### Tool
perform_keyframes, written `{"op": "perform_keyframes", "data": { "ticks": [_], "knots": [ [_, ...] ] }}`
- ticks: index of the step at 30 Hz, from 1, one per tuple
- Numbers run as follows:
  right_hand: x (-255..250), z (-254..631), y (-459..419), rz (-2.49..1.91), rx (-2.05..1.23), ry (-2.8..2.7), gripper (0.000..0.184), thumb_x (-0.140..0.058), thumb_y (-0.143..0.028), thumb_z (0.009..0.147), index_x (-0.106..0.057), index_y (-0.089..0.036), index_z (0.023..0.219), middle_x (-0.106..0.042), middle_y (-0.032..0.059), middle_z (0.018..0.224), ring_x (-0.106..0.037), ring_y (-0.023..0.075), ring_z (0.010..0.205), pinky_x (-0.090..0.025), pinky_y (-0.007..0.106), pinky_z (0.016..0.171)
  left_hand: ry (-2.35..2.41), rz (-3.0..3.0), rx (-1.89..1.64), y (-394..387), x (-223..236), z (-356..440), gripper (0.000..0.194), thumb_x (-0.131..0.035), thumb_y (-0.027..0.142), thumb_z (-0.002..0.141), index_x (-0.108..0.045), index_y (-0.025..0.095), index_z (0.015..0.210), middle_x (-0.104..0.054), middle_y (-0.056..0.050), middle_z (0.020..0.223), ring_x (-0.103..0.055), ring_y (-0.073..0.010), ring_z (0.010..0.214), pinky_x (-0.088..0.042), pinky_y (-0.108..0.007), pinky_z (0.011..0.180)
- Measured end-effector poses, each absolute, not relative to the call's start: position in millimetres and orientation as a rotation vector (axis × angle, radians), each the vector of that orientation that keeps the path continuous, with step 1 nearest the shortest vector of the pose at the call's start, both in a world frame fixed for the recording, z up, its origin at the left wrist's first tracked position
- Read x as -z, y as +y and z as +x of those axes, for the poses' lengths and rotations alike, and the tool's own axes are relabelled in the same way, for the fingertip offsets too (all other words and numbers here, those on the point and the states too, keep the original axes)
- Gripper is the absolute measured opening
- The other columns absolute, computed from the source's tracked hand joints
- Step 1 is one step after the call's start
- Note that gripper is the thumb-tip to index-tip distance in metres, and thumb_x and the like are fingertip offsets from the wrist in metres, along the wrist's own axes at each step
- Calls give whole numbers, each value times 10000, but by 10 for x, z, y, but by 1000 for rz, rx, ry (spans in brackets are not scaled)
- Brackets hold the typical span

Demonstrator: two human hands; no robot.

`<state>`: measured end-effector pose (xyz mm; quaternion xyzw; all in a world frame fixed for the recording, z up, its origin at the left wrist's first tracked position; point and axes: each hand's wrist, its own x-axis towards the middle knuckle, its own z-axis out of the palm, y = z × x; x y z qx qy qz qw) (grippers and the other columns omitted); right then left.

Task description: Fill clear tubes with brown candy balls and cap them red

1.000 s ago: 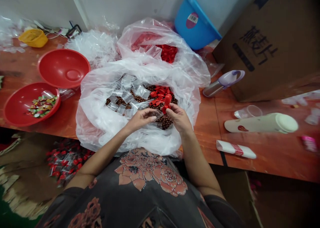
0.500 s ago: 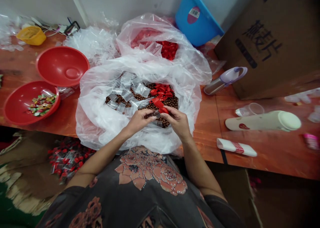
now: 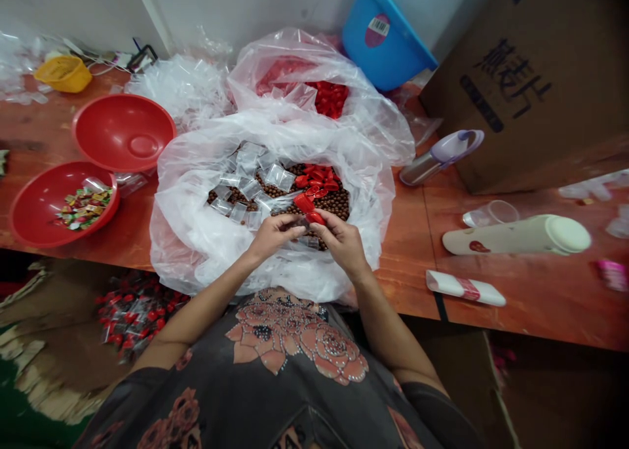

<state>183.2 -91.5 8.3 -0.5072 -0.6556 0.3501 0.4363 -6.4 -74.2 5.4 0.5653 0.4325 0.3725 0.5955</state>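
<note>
**Hands together over the sack's mouth**

My left hand (image 3: 274,236) and right hand (image 3: 341,242) meet above the opening of a clear plastic sack (image 3: 181,239), nearly touching. The right hand pinches a red plastic piece (image 3: 314,218) there; what the left holds is too small to tell. Below them lie brown beads (image 3: 334,203) and small clear bags (image 3: 250,188). The sack overhangs the front edge of the wooden table (image 3: 407,265). Bare tabletop opens on my right, before a cream flask (image 3: 515,234); a red bowl (image 3: 63,203) sits well off to my left.
</note>
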Motion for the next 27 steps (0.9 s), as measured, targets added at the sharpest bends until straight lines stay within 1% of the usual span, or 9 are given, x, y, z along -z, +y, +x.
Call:
{"op": "perform_keyframes", "data": {
  "ticks": [5,10,14,19,20,22,24,25,27],
  "knots": [
    [-63,1790,-929,-1262,-874,-1684,328,-571,-388,935,-672,-263,1222,-731,43,1169,-692,229,1046,-544,370,922,904,1174,-883,-767,13,-44,432,-704,449,806,-696,121,1086,-690,-48,840,-594,-102,671,-492,-182,558],
    [-14,1767,-941,-1285,-804,-1725,338,-578,-412,927,-677,-262,1213,-736,66,1100,-676,239,991,-538,397,886,810,1058,-788,-756,-25,-36,562,-738,486,766,-631,115,1174,-695,-75,897,-666,-147,693,-538,-208,530],
    [5,1742,-993,-1228,-975,-1638,327,-561,-431,933,-669,-269,1196,-730,46,1104,-674,214,981,-542,372,873,853,1046,-720,-742,-75,-72,584,-774,477,727,-641,110,1161,-721,-101,942,-700,-171,678,-544,-214,484],
    [7,1786,-1000,-1232,-1172,-1455,351,-467,-494,968,-623,-260,1179,-743,30,972,-653,155,690,-549,295,612,893,1043,-730,-788,-61,-83,475,-800,453,699,-685,103,1000,-724,-69,805,-690,-158,593,-526,-206,450],
    [8,1820,-974,-1274,-1116,-1426,369,-436,-501,979,-598,-257,1204,-741,44,1015,-659,159,708,-558,309,637,894,1036,-737,-800,-53,-81,452,-801,450,697,-683,102,960,-721,-65,784,-685,-156,577,-517,-203,439],
    [7,1903,-913,-1379,-899,-1449,429,-431,-522,975,-534,-250,1290,-689,96,1216,-679,207,941,-566,396,830,897,1005,-767,-815,-44,-79,436,-795,462,699,-664,105,911,-721,-65,779,-680,-154,562,-503,-202,427],
    [-5,1970,-872,-1438,-664,-1599,563,-504,-560,932,-451,-244,1394,-533,141,1441,-539,282,1277,-449,513,1052,891,961,-810,-816,-44,-74,457,-775,494,716,-631,115,927,-730,-74,814,-682,-154,566,-507,-210,442],
    [-15,1983,-871,-1420,-579,-1705,645,-550,-576,901,-406,-244,1435,-457,150,1506,-445,306,1372,-382,548,1111,883,947,-831,-813,-47,-69,475,-763,511,726,-611,121,952,-733,-76,827,-682,-153,570,-514,-217,459],
    [-38,1955,-912,-1305,-502,-1915,754,-610,-587,858,-343,-243,1474,-420,156,1528,-393,320,1411,-350,567,1134,855,945,-861,-809,-52,-51,518,-746,538,742,-570,137,1019,-731,-69,839,-678,-148,574,-528,-232,502]
  ]
}}
